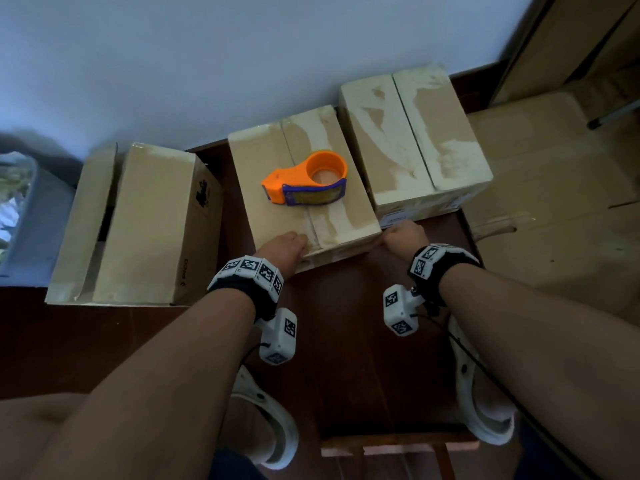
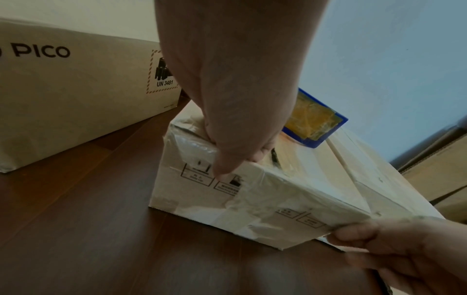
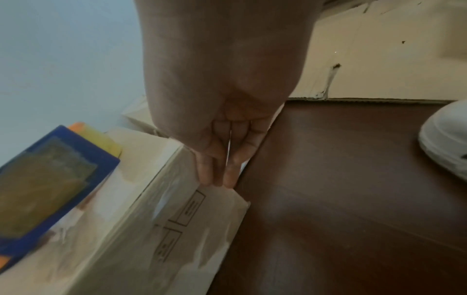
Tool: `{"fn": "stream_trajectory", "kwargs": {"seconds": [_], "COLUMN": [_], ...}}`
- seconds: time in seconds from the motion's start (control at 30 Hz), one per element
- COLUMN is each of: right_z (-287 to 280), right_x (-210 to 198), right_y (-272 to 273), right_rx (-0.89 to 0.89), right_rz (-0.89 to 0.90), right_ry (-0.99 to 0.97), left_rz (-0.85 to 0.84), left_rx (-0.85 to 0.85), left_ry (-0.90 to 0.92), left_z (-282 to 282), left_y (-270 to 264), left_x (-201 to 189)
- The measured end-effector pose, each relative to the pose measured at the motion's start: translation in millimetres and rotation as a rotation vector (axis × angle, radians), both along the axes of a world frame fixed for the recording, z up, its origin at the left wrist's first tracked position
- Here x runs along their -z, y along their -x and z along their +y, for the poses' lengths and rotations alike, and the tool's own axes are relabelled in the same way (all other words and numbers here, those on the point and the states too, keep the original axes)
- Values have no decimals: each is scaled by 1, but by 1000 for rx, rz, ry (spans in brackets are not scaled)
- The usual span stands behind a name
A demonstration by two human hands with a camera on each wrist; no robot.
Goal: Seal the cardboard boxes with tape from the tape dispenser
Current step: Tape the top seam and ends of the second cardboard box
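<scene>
Legibly, "PICO" and "UN 3481" on left box (image 2: 76,95).

Orange tape dispenser (image 1: 304,178) with a blue-and-yellow side; tan boxes (image 1: 301,188) streaked pale; dark red-brown floor (image 1: 363,323); black-and-white checked wristbands (image 1: 251,270).

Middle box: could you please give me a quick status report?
Left hand and right hand grip middle box at near corners. Dispenser lies on top, untouched. Nothing in the way.

black wristbands (image 1: 249,292), white marker cubes (image 1: 278,336)
</scene>
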State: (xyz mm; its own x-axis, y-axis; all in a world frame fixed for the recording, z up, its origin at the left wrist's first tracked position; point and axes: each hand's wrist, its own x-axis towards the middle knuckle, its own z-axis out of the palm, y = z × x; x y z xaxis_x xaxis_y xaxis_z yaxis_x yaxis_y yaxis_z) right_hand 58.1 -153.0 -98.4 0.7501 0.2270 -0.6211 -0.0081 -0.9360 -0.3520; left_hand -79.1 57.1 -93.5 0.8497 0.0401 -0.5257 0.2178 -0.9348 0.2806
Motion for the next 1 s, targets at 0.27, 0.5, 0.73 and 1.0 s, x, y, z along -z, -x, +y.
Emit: {"fn": "stream_trajectory", "kwargs": {"seconds": [0.27, 0.5, 0.73, 1.0], "right_z": [-24, -6, -6, -6], "right_x": [3, -8, 2, 14], "right_y": [-7, 6, 17, 14], "right_rx": [231, 133, 95, 62], "right_rz": [-118, -157, 76, 106], "right_ry": [-106, -372, -419, -413], "left_rz": [69, -90, -70, -111], "left_rx": [82, 106, 106, 83], "left_ry": [-95, 30, 83, 99], "left_z": [-12, -36, -31, -30], "left_y": [-26, -41, -45, -44], "left_x": [-18, -6, 4, 10]}}
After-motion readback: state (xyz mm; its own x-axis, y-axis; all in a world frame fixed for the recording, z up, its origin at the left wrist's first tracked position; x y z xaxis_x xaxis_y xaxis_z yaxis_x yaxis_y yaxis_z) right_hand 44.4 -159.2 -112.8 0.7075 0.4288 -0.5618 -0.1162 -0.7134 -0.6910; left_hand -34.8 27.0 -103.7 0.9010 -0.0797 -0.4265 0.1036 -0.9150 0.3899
